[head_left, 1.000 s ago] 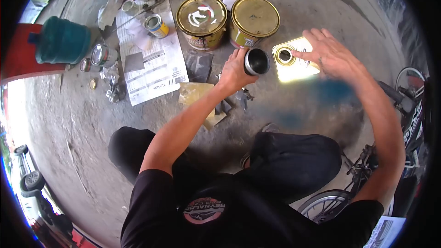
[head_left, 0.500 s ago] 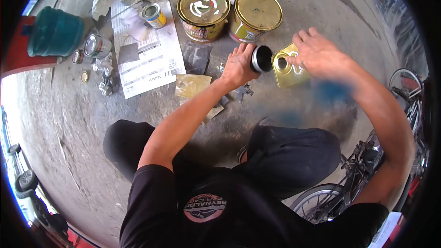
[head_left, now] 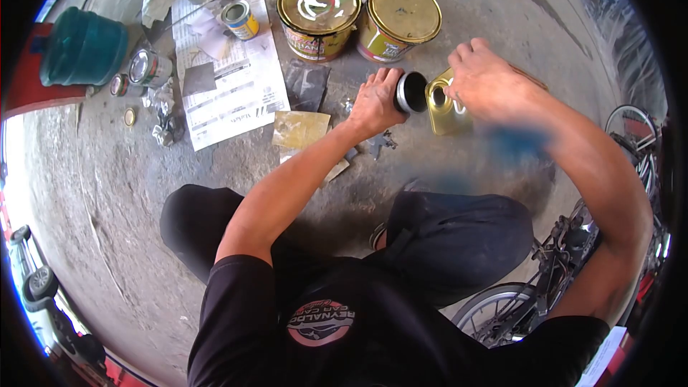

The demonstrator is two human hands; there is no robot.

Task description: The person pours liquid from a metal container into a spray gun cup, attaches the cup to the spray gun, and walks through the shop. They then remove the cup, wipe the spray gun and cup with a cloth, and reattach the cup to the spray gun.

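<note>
My left hand (head_left: 376,104) is wrapped round a small dark-lined cup (head_left: 411,92), tilted with its mouth toward the right. Close beside that mouth is the round opening of a rectangular gold tin (head_left: 446,120), which is tipped toward the cup. My right hand (head_left: 481,82) grips the tin from above and behind, its fingers bent over the top edge. Whether any liquid passes between the two cannot be made out. Behind them stand two large lidded cans, one with white smears (head_left: 318,4) and one plain gold (head_left: 403,11).
Newspaper (head_left: 229,104) with a small open can (head_left: 240,19) lies left. Sandpaper sheets (head_left: 301,130) are near my left forearm. A teal container (head_left: 84,46) and paint cans (head_left: 150,69) stand far left. A bicycle (head_left: 502,308) is at the right.
The gold tin is tipped further, with more of its body showing behind my right hand. My right hand has shifted slightly left. My left hand still holds the cup.
</note>
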